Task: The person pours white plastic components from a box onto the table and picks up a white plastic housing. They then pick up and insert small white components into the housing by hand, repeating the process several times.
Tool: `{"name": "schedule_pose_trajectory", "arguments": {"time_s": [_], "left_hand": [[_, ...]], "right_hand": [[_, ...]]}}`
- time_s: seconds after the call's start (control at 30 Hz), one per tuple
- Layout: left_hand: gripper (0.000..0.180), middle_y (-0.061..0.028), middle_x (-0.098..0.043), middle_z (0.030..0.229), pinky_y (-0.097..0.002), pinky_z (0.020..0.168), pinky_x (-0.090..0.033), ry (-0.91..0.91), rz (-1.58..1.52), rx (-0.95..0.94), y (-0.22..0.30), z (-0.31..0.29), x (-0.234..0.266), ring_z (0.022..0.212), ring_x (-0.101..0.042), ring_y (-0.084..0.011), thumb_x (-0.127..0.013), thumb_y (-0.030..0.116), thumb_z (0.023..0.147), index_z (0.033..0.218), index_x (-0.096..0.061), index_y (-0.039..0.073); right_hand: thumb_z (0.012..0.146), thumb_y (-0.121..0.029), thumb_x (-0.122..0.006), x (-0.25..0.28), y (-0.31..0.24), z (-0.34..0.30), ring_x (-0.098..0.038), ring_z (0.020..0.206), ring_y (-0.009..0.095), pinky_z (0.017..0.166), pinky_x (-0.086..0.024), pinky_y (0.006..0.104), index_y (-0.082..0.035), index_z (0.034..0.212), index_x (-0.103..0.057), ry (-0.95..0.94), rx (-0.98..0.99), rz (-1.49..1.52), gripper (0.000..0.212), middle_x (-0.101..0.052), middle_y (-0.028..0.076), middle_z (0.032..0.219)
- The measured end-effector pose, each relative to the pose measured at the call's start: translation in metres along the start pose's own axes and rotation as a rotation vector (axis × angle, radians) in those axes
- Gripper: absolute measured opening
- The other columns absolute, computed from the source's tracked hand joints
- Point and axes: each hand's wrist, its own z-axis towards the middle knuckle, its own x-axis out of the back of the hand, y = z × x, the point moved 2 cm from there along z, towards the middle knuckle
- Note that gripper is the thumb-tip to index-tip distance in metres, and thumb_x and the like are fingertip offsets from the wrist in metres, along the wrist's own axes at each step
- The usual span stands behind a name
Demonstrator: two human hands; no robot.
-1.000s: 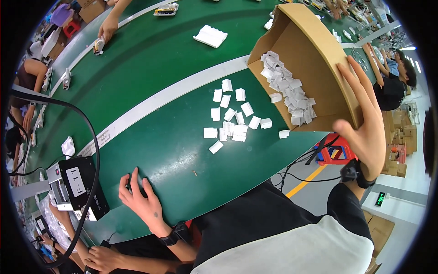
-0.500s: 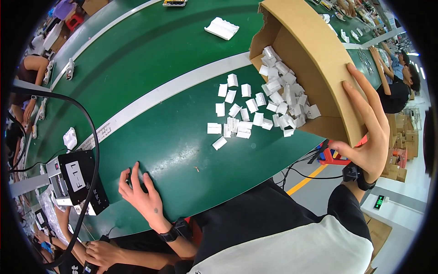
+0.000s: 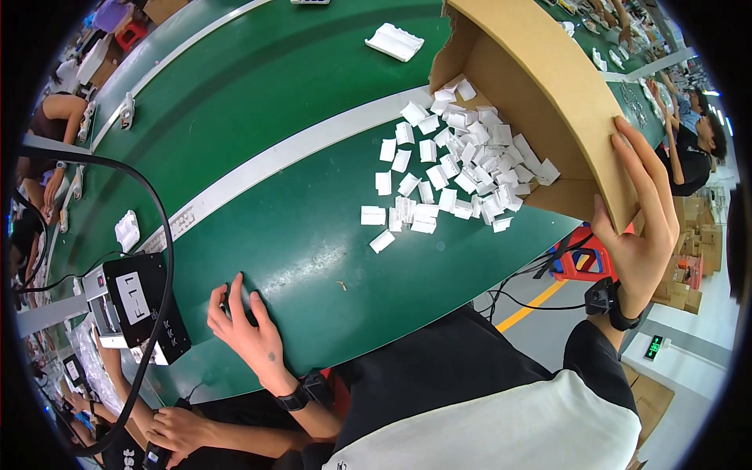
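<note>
My right hand (image 3: 641, 211) grips the near end of a brown cardboard box (image 3: 560, 59), thumb on the inner side and fingers over the outer wall. The box lies tipped with its mouth facing the green table (image 3: 298, 313). Small white folded pieces (image 3: 478, 149) spill from it in a heap, and several lie scattered left of the pile. On the table at the left, my left hand (image 3: 251, 333) rests with fingers apart, holding nothing. A black-and-silver device (image 3: 141, 309) with a label stands beside it.
A white moulded part (image 3: 395, 42) rides on the green strip beyond the pale rail (image 3: 313, 145). A thick black cable (image 3: 160, 227) arches at the left. Co-workers' hands (image 3: 176, 431) show at lower left. Red-and-blue stools (image 3: 583, 258) stand under the table's right edge.
More white pieces have slid out of the box, and the heap has spread toward the table. My right hand and the box shifted slightly right. Parts on the far strip moved right.
</note>
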Motion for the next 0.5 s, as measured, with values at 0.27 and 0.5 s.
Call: {"name": "schedule_pose_trajectory", "arguments": {"time_s": [0.27,0.5], "left_hand": [[0.037,-0.0117,-0.057,0.142,-0.0492,0.112,-0.041,0.003,-0.017,0.002,-0.002,-0.001,0.000,0.129,-0.051,-0.0340,-0.069,0.015,0.101,0.138,-0.073,0.015],[0.037,-0.0122,-0.057,0.142,-0.0492,0.112,-0.041,0.003,-0.014,-0.005,-0.002,0.000,-0.001,0.130,-0.052,-0.0342,-0.069,0.015,0.101,0.138,-0.073,0.014]], "right_hand": [[0.069,0.010,-0.081,0.003,-0.001,-0.006,-0.069,0.132,0.032,0.111,-0.058,0.0437,-0.007,0.137,-0.073,0.030,-0.003,-0.070,0.071,-0.070,0.011,0.145],[0.063,0.010,-0.081,0.011,-0.005,-0.006,-0.067,0.133,0.035,0.111,-0.058,0.0452,-0.007,0.134,-0.074,0.045,0.043,-0.088,0.073,-0.071,0.013,0.143]]}}
